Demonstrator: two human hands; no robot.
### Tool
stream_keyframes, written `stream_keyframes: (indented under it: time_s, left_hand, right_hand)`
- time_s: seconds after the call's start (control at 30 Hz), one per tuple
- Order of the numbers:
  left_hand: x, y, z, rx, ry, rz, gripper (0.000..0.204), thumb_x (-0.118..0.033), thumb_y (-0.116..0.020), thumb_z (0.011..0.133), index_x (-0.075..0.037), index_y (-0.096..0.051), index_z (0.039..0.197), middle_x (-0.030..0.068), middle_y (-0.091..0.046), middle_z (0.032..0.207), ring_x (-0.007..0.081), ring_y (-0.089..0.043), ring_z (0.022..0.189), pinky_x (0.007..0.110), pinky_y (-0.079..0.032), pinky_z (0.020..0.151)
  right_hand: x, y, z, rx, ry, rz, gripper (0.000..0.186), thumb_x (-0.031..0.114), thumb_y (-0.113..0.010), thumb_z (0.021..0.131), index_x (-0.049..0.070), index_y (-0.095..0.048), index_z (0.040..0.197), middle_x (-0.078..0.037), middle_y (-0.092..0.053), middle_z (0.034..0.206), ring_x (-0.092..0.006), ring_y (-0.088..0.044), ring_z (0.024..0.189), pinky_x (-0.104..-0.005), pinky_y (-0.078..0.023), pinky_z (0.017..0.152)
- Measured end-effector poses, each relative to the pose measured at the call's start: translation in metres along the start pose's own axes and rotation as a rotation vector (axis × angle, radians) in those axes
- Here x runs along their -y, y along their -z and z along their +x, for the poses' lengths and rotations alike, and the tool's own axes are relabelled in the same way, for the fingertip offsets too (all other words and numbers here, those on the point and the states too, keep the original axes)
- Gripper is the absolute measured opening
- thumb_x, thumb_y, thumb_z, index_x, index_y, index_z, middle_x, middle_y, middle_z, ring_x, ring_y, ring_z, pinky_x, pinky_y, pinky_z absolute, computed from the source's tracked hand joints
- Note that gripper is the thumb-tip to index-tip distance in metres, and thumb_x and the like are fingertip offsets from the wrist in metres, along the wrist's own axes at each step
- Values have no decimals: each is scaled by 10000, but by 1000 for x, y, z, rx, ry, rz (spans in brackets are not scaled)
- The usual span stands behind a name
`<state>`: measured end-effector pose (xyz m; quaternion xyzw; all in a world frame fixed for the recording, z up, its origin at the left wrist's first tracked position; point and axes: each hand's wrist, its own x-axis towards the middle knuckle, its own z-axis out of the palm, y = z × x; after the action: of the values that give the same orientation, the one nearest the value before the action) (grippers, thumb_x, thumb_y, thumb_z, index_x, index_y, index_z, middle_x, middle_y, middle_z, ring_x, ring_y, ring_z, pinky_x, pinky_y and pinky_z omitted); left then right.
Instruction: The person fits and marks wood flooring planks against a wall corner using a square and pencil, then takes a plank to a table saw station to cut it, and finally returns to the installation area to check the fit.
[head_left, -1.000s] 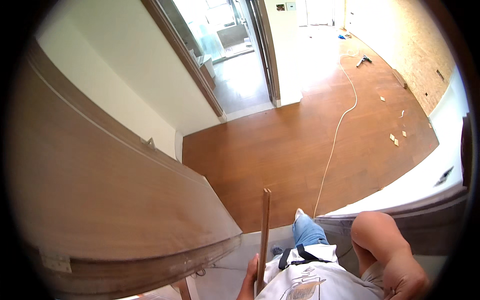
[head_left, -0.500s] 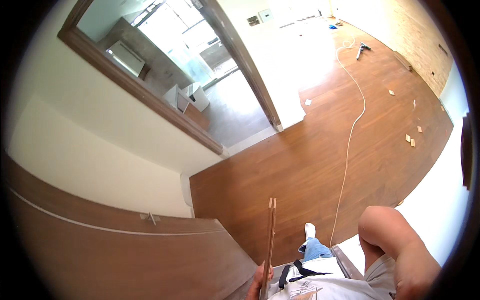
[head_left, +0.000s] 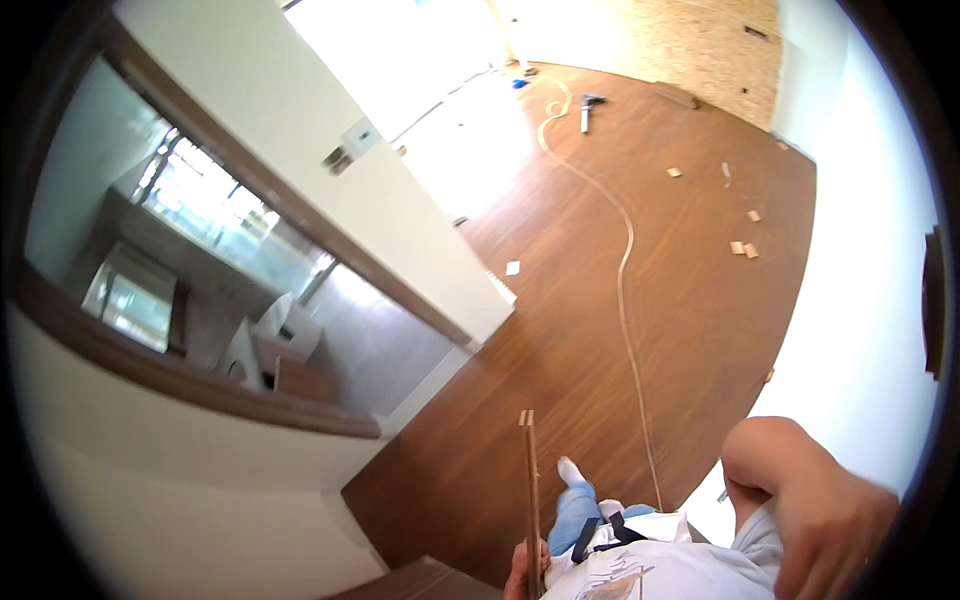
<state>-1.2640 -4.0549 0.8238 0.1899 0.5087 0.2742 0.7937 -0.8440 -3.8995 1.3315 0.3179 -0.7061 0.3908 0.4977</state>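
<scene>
My left hand [head_left: 518, 572], low in the picture, is closed around long, narrow brown wood strips [head_left: 531, 480]. They stand nearly upright in front of my left side, with two pale cut ends at the top. My right arm is bent at the elbow. The right hand [head_left: 840, 530] hangs at the lower right, close to the camera and a little blurred. Its fingers point down, loosely bent, with nothing visible in them; the tips run toward the lower edge.
A pale hose [head_left: 622, 270] snakes over the brown wood floor [head_left: 520, 360] toward a nail-gun-like tool [head_left: 588, 112]. Small wood blocks [head_left: 744, 249] lie along the right. At left is a wood-framed doorway [head_left: 240, 400]; a brown panel edge [head_left: 430, 580] juts in below.
The view has swung right and I have stepped forward along the floor. The brown panel has mostly left the picture. More of my right hand shows, while the left keeps the strips.
</scene>
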Motion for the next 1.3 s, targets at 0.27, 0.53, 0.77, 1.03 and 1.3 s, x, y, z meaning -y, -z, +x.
stream_keyframes:
  time_s: [0.27,0.53,0.77,1.03,1.3]
  left_hand:
    - [-205,-10,195,47,-75,402,507,-436,-474,1058,-81,-573,709,74,-591,615,199,-553,498,348,-435,474]
    - [-423,-101,404,-63,-118,565,588,-546,-425,1072,-130,-605,697,57,-568,570,207,-578,458,362,-439,433]
    - [-558,-183,581,-74,-118,685,598,-479,-490,1065,-18,-686,738,8,-601,712,126,-538,696,389,-450,637]
    - [-676,-285,690,-213,-171,905,683,-501,-432,1064,116,-663,886,242,-682,815,315,-618,782,478,-471,758]
    - [-851,-344,841,-268,-158,974,739,-536,-342,1077,81,-710,905,313,-715,930,462,-690,919,538,-480,812]
  right_hand:
    - [-93,178,-283,-1361,-1288,-730,201,191,-579,1063,47,-716,1032,28,-586,703,-60,-544,609,-239,-421,526]
    - [-112,11,-570,-1337,-2286,-584,359,390,-677,943,57,-809,930,-110,-771,843,-209,-710,749,-375,-564,721]
    - [-126,242,-566,-1911,-1910,-347,296,322,-718,959,40,-806,952,-8,-699,751,-83,-572,641,-275,-473,594]
    - [-213,656,-501,-1546,-1729,-410,360,348,-662,1015,28,-756,1152,13,-684,827,-68,-601,725,-249,-478,635]
    - [-332,911,-511,-1163,-1592,-195,480,430,-554,1075,-5,-725,1181,-96,-742,992,-149,-680,844,-303,-565,805]
